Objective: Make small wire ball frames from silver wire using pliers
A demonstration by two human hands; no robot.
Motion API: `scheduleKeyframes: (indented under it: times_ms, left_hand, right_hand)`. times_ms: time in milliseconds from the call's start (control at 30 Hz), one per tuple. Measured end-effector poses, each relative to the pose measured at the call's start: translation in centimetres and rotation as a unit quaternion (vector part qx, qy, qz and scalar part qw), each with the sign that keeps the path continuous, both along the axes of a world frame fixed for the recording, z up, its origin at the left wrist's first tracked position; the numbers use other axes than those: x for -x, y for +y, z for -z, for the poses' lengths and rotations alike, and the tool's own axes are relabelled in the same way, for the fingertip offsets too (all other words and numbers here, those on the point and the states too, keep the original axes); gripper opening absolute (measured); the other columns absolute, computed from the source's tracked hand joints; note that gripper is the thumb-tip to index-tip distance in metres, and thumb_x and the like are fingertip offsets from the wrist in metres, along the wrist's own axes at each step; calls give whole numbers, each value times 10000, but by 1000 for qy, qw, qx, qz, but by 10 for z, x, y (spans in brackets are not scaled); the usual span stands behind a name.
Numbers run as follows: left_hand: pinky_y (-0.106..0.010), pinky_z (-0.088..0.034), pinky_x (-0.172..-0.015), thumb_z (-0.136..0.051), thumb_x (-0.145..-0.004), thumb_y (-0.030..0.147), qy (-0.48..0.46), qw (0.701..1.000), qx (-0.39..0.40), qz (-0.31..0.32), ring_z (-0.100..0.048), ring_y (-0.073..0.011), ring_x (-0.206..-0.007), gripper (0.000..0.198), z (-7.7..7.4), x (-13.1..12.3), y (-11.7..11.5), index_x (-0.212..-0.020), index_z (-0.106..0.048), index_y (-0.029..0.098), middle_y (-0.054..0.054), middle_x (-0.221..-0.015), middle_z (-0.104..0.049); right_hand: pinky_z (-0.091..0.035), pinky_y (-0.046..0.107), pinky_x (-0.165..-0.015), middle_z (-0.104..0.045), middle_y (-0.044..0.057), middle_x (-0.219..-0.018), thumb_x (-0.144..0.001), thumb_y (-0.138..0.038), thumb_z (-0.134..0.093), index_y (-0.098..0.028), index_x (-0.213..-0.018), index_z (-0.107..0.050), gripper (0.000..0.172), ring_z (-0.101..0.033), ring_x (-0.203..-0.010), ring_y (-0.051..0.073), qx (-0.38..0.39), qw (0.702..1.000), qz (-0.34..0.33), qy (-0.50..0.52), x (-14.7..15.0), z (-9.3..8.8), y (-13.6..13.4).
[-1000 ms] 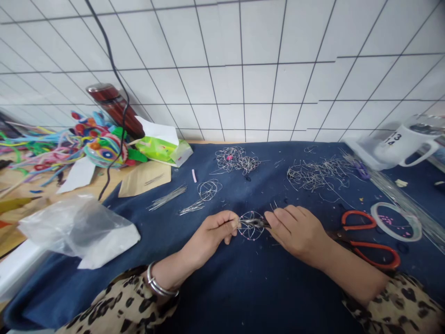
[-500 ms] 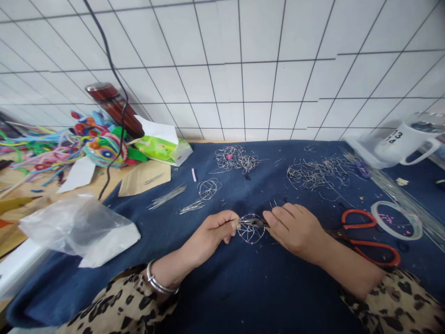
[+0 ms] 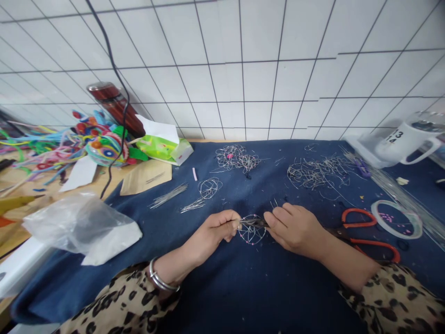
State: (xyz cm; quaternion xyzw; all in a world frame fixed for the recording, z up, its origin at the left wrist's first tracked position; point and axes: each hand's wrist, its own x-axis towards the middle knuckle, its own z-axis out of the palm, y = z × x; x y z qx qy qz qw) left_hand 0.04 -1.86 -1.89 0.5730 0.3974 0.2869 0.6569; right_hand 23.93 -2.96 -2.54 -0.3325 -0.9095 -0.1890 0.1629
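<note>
A plastic bag (image 3: 76,222) slumps over the edge of the blue cloth (image 3: 243,287) in front of us, cut wires (image 3: 168,195) lying beyond. The left hand (image 3: 212,232) pinches the left edge of a beaded wire wheel (image 3: 251,243) between thumb and fingertips at mid-cloth. Pliers (image 3: 256,223) cross the wheel, their handles gripped in the closed right hand (image 3: 294,229); I can't tell whether their tips bite wire. Red-handled scissors (image 3: 373,243) lie by the right forearm, near a bead dish (image 3: 403,236).

The head camera looks forward and down at both hands (image 3: 212,233).
</note>
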Motion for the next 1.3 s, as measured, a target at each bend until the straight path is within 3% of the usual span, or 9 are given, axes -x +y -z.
scheduleKeyframes:
  times_ms: [867,1300]
  left_hand:
    - [-242,-283,-559,-505,-841,247,-39,997,57,-26,-367,-100,-557,154,1,-3,-3,-733,-545,145,29,-579,-421]
    - [-238,-268,-562,-528,-834,250,-62,993,99,-13,-366,-95,-548,149,0,-2,-4,-722,-533,151,38,-561,-397]
  right_hand:
    - [-293,280,-560,-504,-5,-685,-842,-229,-533,-167,-990,-574,166,-414,-633,117,-68,998,18,-3,0,8,-3]
    - [-298,287,-562,-499,-7,-686,-851,-250,-514,-176,-954,-570,139,-414,-636,120,-41,999,16,5,-1,7,-3]
